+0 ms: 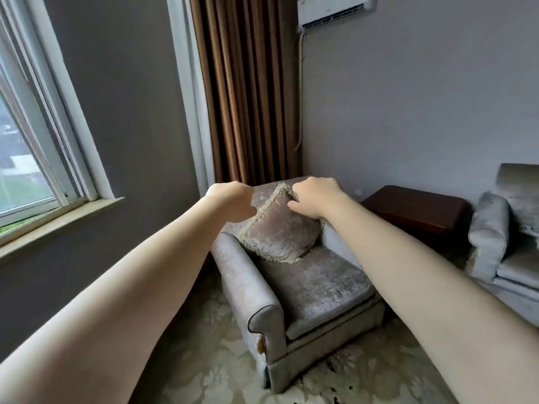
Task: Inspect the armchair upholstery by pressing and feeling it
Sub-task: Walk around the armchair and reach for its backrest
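Note:
A grey velvet armchair (248,275) stands in the room's corner. A matching cushion (281,233) with a pale fringe leans against its backrest, tilted on one corner. My left hand (233,201) reaches to the cushion's upper left edge, fingers curled under and hidden behind the fringe. On the cushion's top right corner, my right hand (313,196) has its fingers closed over the fringe. Both forearms stretch across the view toward the chair. The seat (315,284) below is bare.
A dark wooden side table (417,211) sits to the right of the armchair, with a second grey armchair (493,237) beyond it. Brown curtains (248,91) hang behind. A window (35,147) is at left. Patterned carpet (210,351) covers the floor.

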The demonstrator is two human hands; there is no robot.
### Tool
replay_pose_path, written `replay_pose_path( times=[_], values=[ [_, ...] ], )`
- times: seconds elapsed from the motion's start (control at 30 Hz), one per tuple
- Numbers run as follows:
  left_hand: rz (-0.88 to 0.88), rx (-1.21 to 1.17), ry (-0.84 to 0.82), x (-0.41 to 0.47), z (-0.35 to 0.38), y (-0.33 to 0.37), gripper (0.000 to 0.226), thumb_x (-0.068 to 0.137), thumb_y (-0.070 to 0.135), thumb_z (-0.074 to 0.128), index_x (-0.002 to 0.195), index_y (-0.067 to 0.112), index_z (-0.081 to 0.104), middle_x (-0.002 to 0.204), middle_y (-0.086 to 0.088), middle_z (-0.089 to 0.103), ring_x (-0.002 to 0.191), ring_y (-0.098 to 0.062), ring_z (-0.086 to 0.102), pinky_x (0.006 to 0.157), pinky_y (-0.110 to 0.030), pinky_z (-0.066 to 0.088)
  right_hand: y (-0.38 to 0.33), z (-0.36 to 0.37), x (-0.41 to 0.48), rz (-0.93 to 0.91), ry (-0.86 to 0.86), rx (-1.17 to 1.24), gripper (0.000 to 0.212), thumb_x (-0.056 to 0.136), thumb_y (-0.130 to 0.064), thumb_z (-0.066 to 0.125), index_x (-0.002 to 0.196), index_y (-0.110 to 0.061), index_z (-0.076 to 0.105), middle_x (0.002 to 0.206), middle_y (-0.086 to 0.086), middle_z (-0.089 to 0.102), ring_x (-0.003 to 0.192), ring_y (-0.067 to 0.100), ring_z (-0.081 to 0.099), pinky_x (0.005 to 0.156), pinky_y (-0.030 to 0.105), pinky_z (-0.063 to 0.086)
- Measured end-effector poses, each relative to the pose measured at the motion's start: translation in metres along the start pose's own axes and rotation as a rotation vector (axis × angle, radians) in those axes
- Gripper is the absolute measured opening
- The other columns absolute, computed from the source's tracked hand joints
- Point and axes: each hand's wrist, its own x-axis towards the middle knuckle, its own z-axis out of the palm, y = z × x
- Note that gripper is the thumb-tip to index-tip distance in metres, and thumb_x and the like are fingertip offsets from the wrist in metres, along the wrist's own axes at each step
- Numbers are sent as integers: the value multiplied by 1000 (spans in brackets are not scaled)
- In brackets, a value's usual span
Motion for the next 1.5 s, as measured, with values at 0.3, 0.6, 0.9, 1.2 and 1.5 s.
replay_pose_path(
  times=[0.3,0.6,0.9,1.2,1.5],
  values=[
    [-49,135,56,105,-20,-3,14,88,26,43,94,15,51,73,2,47,60,-16,47,49,-28,34,43,4,106,-54,45,-17,20,87,-35,46,83,-15,50,85,3,53,74,26,49,68,34,41],
    [-5,87,108,244,12,38,17,86,26,44,70,20,43,70,4,51,57,-14,47,46,-26,31,104,49,195,-91,55,-112,33,90,-42,46,101,-14,57,106,8,61,96,30,59,70,37,41],
    [161,99,421,371,40,62,20,90,23,42,72,16,44,71,1,50,64,-24,48,51,-29,32,168,102,272,111,244,-44,33,92,-38,43,102,-8,51,105,15,64,94,36,61,64,34,33],
    [240,-105,510,512,89,63,29,91,29,39,68,12,41,77,-9,63,59,-29,47,51,-28,29,235,165,359,267,287,-47,32,96,-38,37,101,-9,49,99,17,66,90,37,62,64,35,35],
    [354,-129,455,609,126,155,26,88,33,41,69,16,43,78,-9,65,69,-34,60,53,-28,30,343,217,363,287,279,-66,34,94,-48,37,85,-16,35,86,11,66,78,34,63,56,32,31]
  ],
)
